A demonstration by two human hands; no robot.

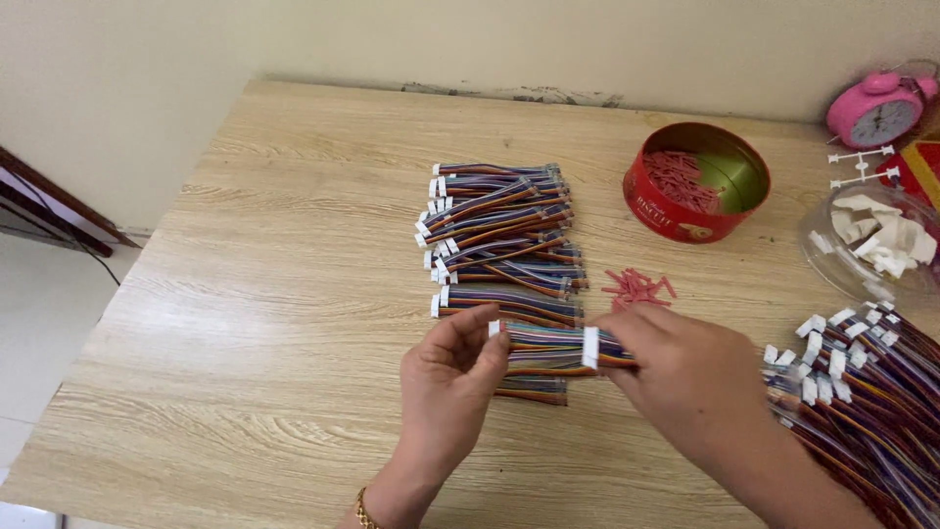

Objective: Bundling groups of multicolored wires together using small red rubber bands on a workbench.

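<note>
Both my hands hold one bundle of multicoloured ribbon cable [548, 345] with white connectors, just above the wooden table [274, 245]. My left hand [452, 377] pinches its left end near a white connector. My right hand [685, 377] grips the right part, beside a white band around the bundle. Behind the bundle lies a stack of several like cable bundles [499, 235]. Under the held bundle, another bundle [534, 392] rests on the table.
A round red tin [697, 182] holds red strips; loose red strips [638, 288] lie near it. A large heap of cables [871, 392] lies at the right. A clear bowl of white pieces [871, 240], white plastic sprues [862, 167] and a pink alarm clock [876, 110] stand far right.
</note>
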